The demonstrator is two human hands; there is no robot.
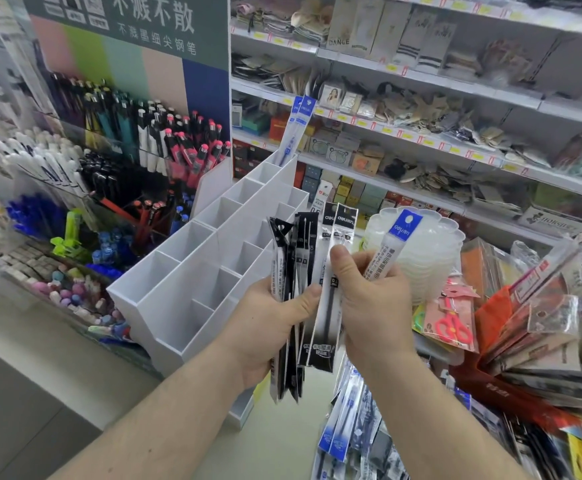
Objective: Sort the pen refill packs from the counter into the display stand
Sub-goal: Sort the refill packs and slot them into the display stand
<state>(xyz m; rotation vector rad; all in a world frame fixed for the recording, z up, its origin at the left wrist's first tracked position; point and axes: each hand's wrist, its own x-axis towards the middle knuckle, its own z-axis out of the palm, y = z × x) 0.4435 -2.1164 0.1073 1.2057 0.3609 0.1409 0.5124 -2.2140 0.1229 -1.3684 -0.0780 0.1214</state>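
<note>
Above the display stand [192, 271], the left hand [269, 327] grips black packs [293, 271] and the right hand [372, 299] pinches a blue pack [391, 247]; the loose fan may slip.

Two bare forearms in view, no sleeves anywhere up to the frame edge. Left hand [272, 327] and right hand [369, 306]: no gloves, no rings, no watch or wristband on either wrist. Short trimmed nails, plain, visible on both thumbs. No tattoos, plasters or markings on the parts that show. Elbows and upper arms are out of frame.
</note>
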